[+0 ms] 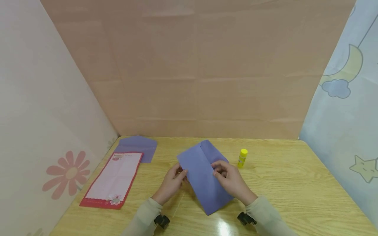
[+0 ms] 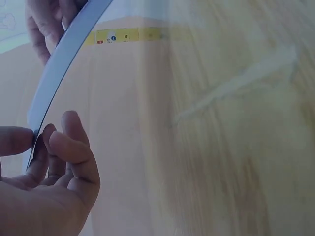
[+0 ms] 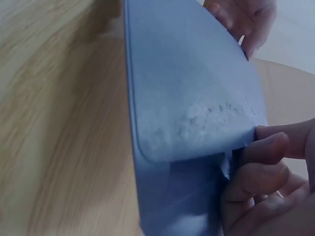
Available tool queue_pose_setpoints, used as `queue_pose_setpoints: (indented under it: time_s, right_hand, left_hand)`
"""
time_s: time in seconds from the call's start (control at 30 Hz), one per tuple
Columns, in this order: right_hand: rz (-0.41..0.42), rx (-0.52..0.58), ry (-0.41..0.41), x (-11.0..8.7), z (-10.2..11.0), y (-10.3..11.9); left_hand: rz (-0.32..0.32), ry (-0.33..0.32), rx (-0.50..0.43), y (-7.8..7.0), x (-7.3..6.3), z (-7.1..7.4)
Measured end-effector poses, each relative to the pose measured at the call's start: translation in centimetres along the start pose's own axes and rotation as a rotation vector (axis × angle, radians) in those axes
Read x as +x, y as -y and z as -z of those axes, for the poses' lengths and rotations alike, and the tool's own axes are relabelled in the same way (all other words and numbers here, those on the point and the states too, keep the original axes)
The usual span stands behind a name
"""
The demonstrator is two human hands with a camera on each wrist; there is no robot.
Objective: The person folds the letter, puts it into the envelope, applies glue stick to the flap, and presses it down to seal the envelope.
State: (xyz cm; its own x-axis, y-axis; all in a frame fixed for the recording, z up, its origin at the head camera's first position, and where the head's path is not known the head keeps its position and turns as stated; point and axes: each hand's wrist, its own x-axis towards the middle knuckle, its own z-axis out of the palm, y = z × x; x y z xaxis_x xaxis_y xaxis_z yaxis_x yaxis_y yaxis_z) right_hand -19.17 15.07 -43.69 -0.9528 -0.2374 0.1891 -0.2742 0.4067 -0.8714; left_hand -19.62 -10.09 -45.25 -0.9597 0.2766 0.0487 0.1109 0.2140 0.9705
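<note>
A blue-purple envelope (image 1: 198, 183) is held tilted above the wooden table, between both hands. My left hand (image 1: 170, 182) pinches its left edge, thumb on the near face and fingers behind; in the left wrist view the envelope (image 2: 66, 51) appears nearly edge-on and slightly bowed. At the opening on the right side, my right hand (image 1: 233, 183) pinches the paper between thumb and fingers. In the right wrist view a whitish, rough patch marks the envelope's panel (image 3: 197, 118), and a darker gap shows beside the right fingers (image 3: 263, 179). The inside is mostly hidden.
A yellow glue stick (image 1: 242, 158) stands upright beyond the right hand. To the left lies a pink sheet with a red border (image 1: 113, 180), overlapping another purple envelope (image 1: 138, 143). Paper-covered walls, one brown (image 1: 195, 72), enclose the table (image 1: 295, 183) on three sides.
</note>
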Motion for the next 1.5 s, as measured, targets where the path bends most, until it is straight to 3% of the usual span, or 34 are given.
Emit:
queue_pose_setpoints:
  time_s: [0.23,0.4,0.57,0.93,1.27,1.5]
  right_hand:
    - [0.031,-0.129,0.003,-0.1,0.0,-0.5]
    - [0.113,-0.226,0.036,-0.1,0.0,-1.2]
    - [0.181,-0.312,0.088,-0.1,-0.2,-1.7]
    - [0.218,-0.375,0.152,0.1,-0.4,-2.1]
    - [0.178,-0.416,0.165,0.1,-0.6,-1.9]
    - [0.210,-0.415,0.184,0.0,-0.7,-1.9]
  left_hand:
    - [0.015,-0.108,-0.001,0.5,0.2,1.1]
    - [0.000,-0.152,0.086,0.5,0.2,1.6]
    - [0.013,-0.092,0.176,0.6,0.1,1.7]
    - [0.034,0.014,0.161,1.5,0.2,1.8]
    - [0.054,0.019,0.178,1.6,0.6,1.9]
    - [0.089,0.021,0.180,1.6,0.6,1.9]
